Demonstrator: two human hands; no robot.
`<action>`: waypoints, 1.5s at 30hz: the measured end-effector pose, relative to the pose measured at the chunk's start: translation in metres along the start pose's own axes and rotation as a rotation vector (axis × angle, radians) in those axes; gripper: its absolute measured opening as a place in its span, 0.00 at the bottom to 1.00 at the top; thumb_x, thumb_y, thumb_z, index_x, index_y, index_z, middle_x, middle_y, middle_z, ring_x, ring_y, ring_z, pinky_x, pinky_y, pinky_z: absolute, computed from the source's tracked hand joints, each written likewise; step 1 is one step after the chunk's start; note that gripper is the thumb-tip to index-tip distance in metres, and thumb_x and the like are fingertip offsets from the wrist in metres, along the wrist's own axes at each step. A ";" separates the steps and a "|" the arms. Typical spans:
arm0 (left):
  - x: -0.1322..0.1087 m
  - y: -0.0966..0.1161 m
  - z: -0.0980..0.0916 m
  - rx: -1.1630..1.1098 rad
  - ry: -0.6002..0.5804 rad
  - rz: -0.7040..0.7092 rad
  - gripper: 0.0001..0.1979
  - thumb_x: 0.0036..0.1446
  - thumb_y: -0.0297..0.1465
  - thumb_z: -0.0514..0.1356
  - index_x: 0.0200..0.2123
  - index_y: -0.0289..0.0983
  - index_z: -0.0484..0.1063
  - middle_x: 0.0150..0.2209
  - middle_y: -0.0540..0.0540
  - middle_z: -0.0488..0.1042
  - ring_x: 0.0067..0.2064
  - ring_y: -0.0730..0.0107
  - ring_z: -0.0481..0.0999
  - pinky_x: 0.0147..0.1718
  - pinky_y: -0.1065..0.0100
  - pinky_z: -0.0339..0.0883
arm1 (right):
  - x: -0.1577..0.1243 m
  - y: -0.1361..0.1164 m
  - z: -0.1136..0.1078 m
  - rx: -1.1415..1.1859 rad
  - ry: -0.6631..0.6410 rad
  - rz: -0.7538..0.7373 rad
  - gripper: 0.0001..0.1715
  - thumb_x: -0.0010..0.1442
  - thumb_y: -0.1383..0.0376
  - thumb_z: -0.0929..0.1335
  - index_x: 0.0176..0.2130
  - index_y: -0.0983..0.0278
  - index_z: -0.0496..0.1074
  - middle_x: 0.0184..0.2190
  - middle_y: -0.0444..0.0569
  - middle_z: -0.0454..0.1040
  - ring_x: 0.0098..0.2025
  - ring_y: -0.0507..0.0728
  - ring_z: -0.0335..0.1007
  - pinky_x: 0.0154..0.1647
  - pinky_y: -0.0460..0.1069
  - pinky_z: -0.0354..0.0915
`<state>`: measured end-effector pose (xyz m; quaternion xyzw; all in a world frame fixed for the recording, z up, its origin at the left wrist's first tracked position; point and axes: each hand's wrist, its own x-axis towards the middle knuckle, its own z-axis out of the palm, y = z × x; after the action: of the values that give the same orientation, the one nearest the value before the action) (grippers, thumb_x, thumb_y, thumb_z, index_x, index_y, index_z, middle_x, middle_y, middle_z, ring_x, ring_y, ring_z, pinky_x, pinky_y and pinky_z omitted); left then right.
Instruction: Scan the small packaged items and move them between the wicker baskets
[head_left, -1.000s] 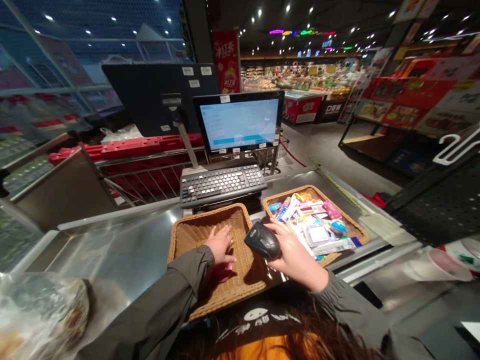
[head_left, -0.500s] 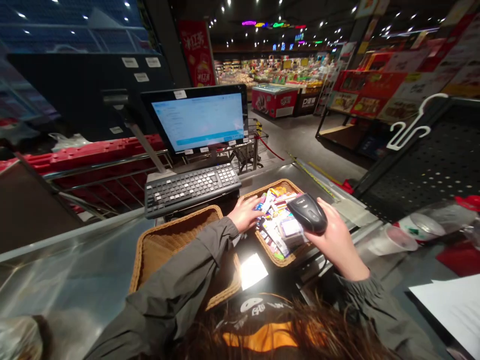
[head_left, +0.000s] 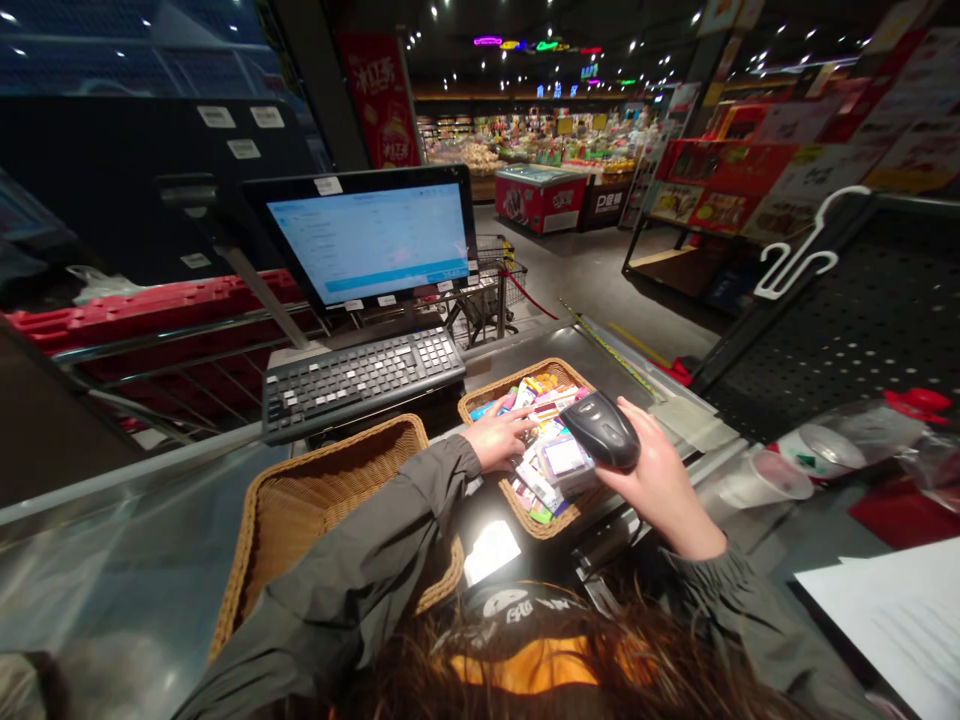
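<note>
Far left of the filled basket [head_left: 525, 372] there's bare steel counter [head_left: 112, 580], then the empty basket [head_left: 330, 500], wicker, sitting just left of the filled one, the two nearly rim to rim. Behind and to the left of the filled basket is the keyboard [head_left: 360, 380] on its raised stand, and above that the monitor [head_left: 371, 240], lit pale blue.

Now the left arm: grey sleeve, coming up from the bottom edge, crossing the empty basket's near right corner and reaching into the filled basket from its left side. The left hand [head_left: 502, 440] is palm down, wrist over the left rim, fingers stretched out toward the right. It's loose and spread, fingertips resting on the packets [head_left: 551, 465], with nothing clasped that I can see. Those packets are a colourful jumble of small wrapped goods, heaped to the brim inside the filled basket.

Over the right half of that basket is the scanner [head_left: 604, 428], black and handheld, just above the packets, its dark top face turned up toward the camera. The right hand [head_left: 660, 480] has it wrapped firmly, fingers curled round the body from beneath. The wrist is bent back, and the forearm runs down to the lower right, off the basket's right rim.

Right of the filled basket, a pale cup [head_left: 765, 480] is on the counter. Further right and nearer, a white sheet [head_left: 900, 620] lies flat in the frame's corner.
</note>
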<state>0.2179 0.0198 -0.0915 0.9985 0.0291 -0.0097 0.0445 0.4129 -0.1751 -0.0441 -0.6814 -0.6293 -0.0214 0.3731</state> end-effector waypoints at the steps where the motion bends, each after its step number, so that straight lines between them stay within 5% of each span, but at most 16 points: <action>1: -0.002 0.000 -0.002 0.006 0.007 -0.004 0.08 0.50 0.32 0.68 0.36 0.44 0.81 0.65 0.45 0.66 0.70 0.45 0.52 0.68 0.39 0.26 | 0.000 0.000 0.000 0.001 -0.002 -0.005 0.35 0.52 0.61 0.69 0.58 0.65 0.64 0.60 0.63 0.68 0.64 0.71 0.61 0.65 0.71 0.54; 8: -0.033 -0.004 -0.034 0.033 0.127 -0.080 0.08 0.51 0.33 0.67 0.37 0.44 0.80 0.67 0.45 0.63 0.70 0.47 0.54 0.67 0.38 0.28 | 0.000 -0.001 -0.002 0.005 0.007 -0.018 0.35 0.53 0.61 0.69 0.59 0.65 0.64 0.60 0.64 0.67 0.64 0.72 0.61 0.64 0.72 0.56; 21: -0.086 -0.004 -0.111 0.221 0.621 -0.376 0.08 0.58 0.38 0.63 0.37 0.41 0.78 0.66 0.40 0.63 0.70 0.48 0.54 0.66 0.37 0.33 | 0.014 -0.025 -0.001 0.021 0.043 -0.153 0.38 0.52 0.62 0.69 0.60 0.65 0.60 0.57 0.64 0.68 0.67 0.73 0.57 0.66 0.72 0.52; 31: -0.123 -0.002 -0.139 0.385 0.766 -0.481 0.06 0.58 0.36 0.63 0.36 0.40 0.77 0.67 0.40 0.61 0.69 0.49 0.57 0.66 0.36 0.35 | 0.039 -0.062 0.012 0.024 -0.001 -0.282 0.37 0.50 0.65 0.68 0.59 0.64 0.62 0.58 0.62 0.67 0.68 0.74 0.52 0.67 0.75 0.47; 45: -0.175 -0.007 -0.150 0.452 0.815 -0.623 0.07 0.58 0.36 0.61 0.36 0.40 0.77 0.68 0.40 0.59 0.70 0.50 0.55 0.67 0.38 0.34 | 0.084 -0.117 0.038 0.142 -0.039 -0.388 0.30 0.50 0.66 0.69 0.54 0.62 0.69 0.58 0.60 0.68 0.68 0.74 0.51 0.67 0.73 0.49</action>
<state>0.0450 0.0305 0.0614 0.8503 0.3349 0.3584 -0.1907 0.3113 -0.0925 0.0266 -0.5196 -0.7558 -0.0354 0.3968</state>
